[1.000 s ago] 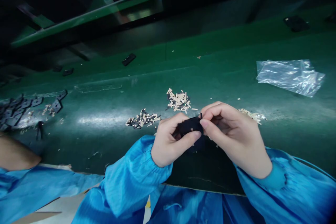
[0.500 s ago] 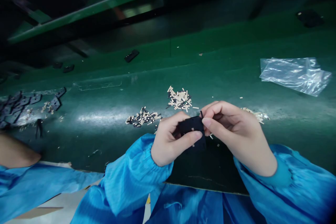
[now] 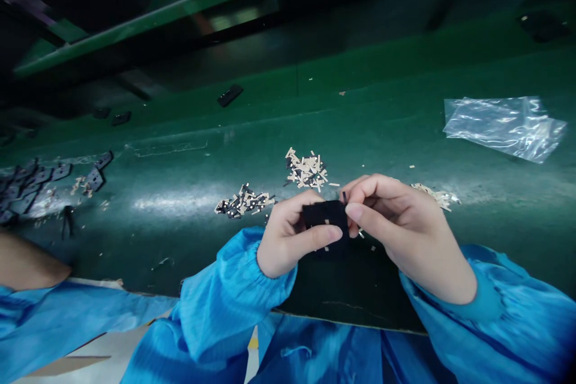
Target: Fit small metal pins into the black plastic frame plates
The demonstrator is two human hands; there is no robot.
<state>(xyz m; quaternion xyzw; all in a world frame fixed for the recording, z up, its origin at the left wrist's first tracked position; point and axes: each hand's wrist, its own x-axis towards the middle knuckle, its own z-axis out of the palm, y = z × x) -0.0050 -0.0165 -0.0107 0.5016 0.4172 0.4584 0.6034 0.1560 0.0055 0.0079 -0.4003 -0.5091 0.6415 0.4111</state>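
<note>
Being narrow, the strip (image 3: 344, 197) the right hand (image 3: 402, 225) pinches beside the plate (image 3: 320, 212) clamped by the left hand (image 3: 288, 237) may slip.

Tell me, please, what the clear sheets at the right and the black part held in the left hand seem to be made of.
Clear sheets: probably thin, glossy plastic film; the green table shows through and bright highlights streak them.
Black part: perhaps matte plastic, as it looks dark with little shine; rubber or foam is possible.
</note>
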